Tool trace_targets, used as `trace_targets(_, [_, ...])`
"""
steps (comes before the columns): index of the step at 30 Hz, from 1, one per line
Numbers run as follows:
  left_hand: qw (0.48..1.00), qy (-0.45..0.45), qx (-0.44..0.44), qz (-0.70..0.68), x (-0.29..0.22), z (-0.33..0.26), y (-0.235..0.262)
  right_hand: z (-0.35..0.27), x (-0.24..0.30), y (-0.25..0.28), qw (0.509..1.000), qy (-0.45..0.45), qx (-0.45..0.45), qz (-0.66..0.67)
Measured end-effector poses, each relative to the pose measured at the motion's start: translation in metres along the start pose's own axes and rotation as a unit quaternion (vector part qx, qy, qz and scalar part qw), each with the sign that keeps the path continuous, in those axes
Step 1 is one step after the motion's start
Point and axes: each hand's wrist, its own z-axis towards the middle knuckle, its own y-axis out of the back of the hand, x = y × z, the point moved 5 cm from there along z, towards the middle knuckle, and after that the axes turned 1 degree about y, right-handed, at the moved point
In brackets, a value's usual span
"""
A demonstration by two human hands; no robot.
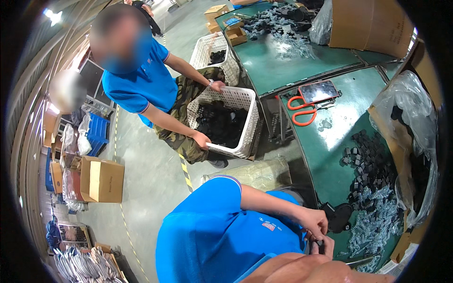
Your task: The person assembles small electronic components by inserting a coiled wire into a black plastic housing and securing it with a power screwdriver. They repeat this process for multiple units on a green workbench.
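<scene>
At the edge of the green table (pixel 325 174), my left hand (pixel 314 220) and my right hand (pixel 327 246) are close together, fingers pinched on a small black part (pixel 318 247). My fingers hide most of it, and its exact kind cannot be made out. Just beyond my hands lies a larger rounded black plastic part (pixel 339 217). Right by it spreads a heap of small silvery metal springs (pixel 375 226). Farther up the table are many loose black plastic blocks (pixel 370 158).
Orange-handled scissors (pixel 302 111) lie beside a dark-screened phone (pixel 318 91). An open carton lined with a plastic bag (pixel 413 101) borders the table's right. On the left, a co-worker in blue (pixel 141 80) grips a white crate (pixel 252 125) of black parts. A woven sack (pixel 264 173) sits near me.
</scene>
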Motion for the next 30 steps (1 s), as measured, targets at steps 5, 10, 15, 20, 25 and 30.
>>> trace_targets(5, [0.695, -0.364, -0.356, 0.508, -0.083, -0.003, 0.023, -0.043, -0.085, 0.046, 0.945, -0.215, -0.187, 0.157])
trace_targets(10, [0.73, -0.278, -0.269, 0.564, -0.063, 0.049, 0.026, -0.03, -0.034, 0.049, 0.878, -0.169, -0.406, 0.188])
trace_targets(15, [0.739, -0.233, -0.285, 0.564, -0.059, 0.06, 0.022, -0.03, -0.02, 0.051, 0.846, -0.186, -0.476, 0.15])
trace_targets(20, [0.769, -0.187, -0.297, 0.535, -0.054, 0.073, 0.031, -0.01, -0.024, 0.049, 0.813, -0.188, -0.492, 0.247])
trace_targets(25, [0.824, -0.063, -0.295, 0.479, -0.055, 0.079, 0.027, -0.013, -0.035, 0.057, 0.823, -0.131, -0.492, 0.252])
trace_targets(30, [0.841, -0.051, -0.28, 0.459, -0.046, 0.081, 0.027, -0.009, -0.038, 0.048, 0.853, -0.14, -0.498, 0.071])
